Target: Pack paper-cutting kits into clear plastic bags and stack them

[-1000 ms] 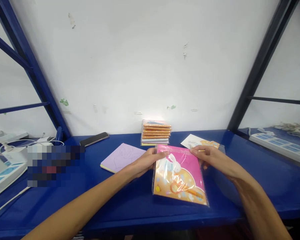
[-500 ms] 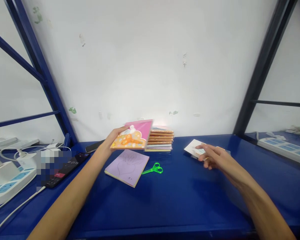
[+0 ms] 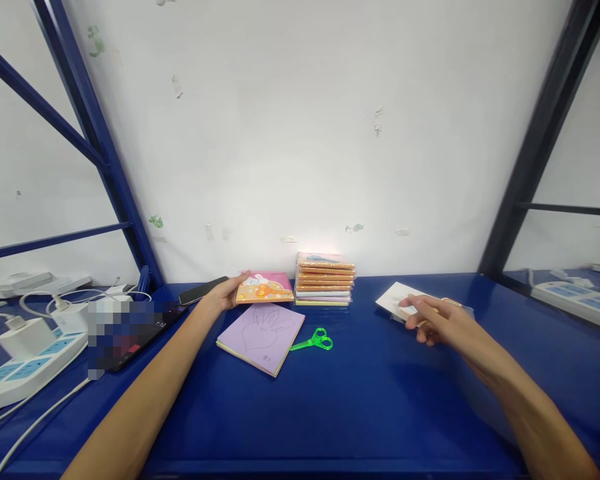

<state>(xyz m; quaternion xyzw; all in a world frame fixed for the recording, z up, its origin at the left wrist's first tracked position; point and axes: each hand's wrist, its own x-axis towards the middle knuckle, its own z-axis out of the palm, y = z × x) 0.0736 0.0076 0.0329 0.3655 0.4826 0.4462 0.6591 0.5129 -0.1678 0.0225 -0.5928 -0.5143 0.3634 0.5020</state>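
My left hand (image 3: 226, 291) grips the left edge of a pink-and-orange rabbit paper pack (image 3: 264, 287), which lies low on the blue table (image 3: 360, 400) beside a stack of similar packs (image 3: 325, 279). My right hand (image 3: 433, 318) rests with curled fingers on a white card in a clear sleeve (image 3: 400, 301) at the right. A lilac sheet pad with a drawn outline (image 3: 261, 337) and green scissors (image 3: 314, 342) lie between my hands.
A dark phone (image 3: 201, 290) lies behind my left hand against the white wall. Power strips with plugs and white cables (image 3: 23, 350) sit at the far left; another strip (image 3: 575, 293) is on the right. Blue frame posts stand at both sides.
My left hand carried the rabbit pack from the table's middle up and left, then down beside the stack. My right hand let go and moved onto the white card. Scissors are uncovered.
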